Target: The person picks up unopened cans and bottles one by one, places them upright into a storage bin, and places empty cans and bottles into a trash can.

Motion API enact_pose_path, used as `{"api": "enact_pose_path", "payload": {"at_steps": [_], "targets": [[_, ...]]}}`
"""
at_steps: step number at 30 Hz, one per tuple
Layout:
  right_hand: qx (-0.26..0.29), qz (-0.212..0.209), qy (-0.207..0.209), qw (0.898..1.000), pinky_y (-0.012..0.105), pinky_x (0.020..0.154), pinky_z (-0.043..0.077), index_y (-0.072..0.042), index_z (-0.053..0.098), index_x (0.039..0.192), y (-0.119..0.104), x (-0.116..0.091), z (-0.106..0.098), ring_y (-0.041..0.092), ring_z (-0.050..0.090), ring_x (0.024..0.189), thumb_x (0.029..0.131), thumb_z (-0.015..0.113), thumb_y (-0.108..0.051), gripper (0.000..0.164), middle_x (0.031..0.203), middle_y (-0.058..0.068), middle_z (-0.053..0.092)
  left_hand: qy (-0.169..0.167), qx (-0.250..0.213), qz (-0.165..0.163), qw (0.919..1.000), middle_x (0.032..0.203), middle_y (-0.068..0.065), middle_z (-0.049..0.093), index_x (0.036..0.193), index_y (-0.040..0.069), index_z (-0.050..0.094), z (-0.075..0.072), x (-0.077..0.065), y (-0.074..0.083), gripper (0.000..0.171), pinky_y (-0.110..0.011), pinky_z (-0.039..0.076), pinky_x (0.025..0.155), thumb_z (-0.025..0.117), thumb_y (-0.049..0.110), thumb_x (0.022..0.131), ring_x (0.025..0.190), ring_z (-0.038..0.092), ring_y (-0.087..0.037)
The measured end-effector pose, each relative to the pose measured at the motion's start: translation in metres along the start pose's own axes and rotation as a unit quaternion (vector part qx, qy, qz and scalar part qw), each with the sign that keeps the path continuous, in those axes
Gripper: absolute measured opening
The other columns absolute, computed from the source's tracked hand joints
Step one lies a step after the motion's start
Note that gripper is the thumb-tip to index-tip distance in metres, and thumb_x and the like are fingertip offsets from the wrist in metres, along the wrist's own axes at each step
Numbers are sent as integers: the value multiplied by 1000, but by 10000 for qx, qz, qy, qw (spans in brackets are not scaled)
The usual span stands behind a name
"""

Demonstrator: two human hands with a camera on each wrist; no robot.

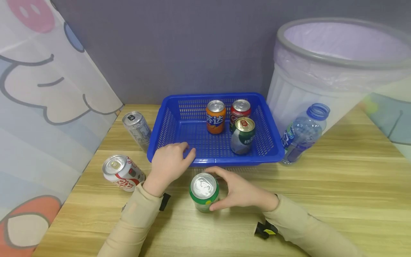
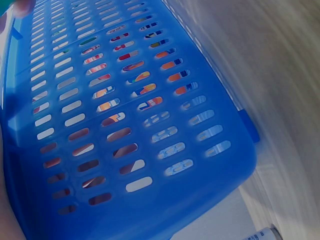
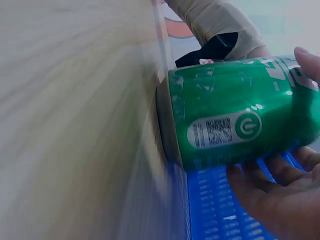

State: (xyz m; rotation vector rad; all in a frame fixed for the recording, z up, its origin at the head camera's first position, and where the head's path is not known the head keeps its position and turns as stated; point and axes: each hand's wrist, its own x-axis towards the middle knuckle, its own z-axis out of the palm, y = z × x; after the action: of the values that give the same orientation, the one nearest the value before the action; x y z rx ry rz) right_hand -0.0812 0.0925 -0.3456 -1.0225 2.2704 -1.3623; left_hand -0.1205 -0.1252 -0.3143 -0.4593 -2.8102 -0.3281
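Note:
My right hand (image 1: pixel 240 189) grips a green soda can (image 1: pixel 204 192) that stands in front of the basket, thumb on the near side and fingers on the far side. In the right wrist view the green can (image 3: pixel 240 115) shows its printed code, with its base at or close to the table. My left hand (image 1: pixel 170 162) lies over the front left rim of the blue basket (image 1: pixel 213 161), fingers loosely bent and holding no can. Inside the basket stand an orange can (image 1: pixel 215 119), a red can (image 1: pixel 236 112) and a dark green can (image 1: pixel 242 137).
Left of the basket are a silver can (image 1: pixel 139 130) and a white and red cola can (image 1: pixel 123 173). At its right side leans a clear plastic bottle (image 1: pixel 303 135) without a cap. Behind the bottle stands a lined white bin (image 1: pixel 305 85). A grey partition (image 1: pixel 192 46) rises at the back.

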Motion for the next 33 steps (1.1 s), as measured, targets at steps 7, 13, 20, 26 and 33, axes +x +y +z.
{"api": "enact_pose_path", "payload": {"at_steps": [7,13,20,26,33], "targets": [[541,-114,-10,9985,36,103,40,-5,43,133,-1,11,10,14,54,115,61,89,-19,87,122,2,59,-9,-35,-1,10000,75,-4,70,89,8,71,2,0,0,36,-31,43,45,52,38,91,61,64,-24],[887,-233,-31,9958,33,103,41,-4,44,130,-2,15,15,13,56,113,58,89,-13,85,120,4,60,-69,-37,-25,10000,78,-5,71,92,8,71,2,0,0,37,-31,43,45,52,39,91,63,65,-25],[971,-270,-89,9949,33,104,40,-3,43,130,-1,17,15,13,55,114,58,89,-11,86,122,5,60,-106,-1,-69,9999,78,-4,71,92,9,71,2,0,-1,36,-31,44,46,52,40,91,63,65,-24],[960,-197,-152,9951,34,103,40,-4,43,131,-2,18,15,13,56,113,60,89,-12,85,121,4,60,-81,11,-54,10000,76,-4,70,90,9,71,0,0,0,35,-30,42,44,52,39,91,60,63,-23],[842,-347,-159,9957,33,101,42,-2,45,129,-1,19,13,12,57,110,60,88,-12,82,117,4,62,-63,-17,-26,10000,74,-3,69,89,9,71,0,0,0,34,-29,41,43,53,38,91,58,61,-21]]}}
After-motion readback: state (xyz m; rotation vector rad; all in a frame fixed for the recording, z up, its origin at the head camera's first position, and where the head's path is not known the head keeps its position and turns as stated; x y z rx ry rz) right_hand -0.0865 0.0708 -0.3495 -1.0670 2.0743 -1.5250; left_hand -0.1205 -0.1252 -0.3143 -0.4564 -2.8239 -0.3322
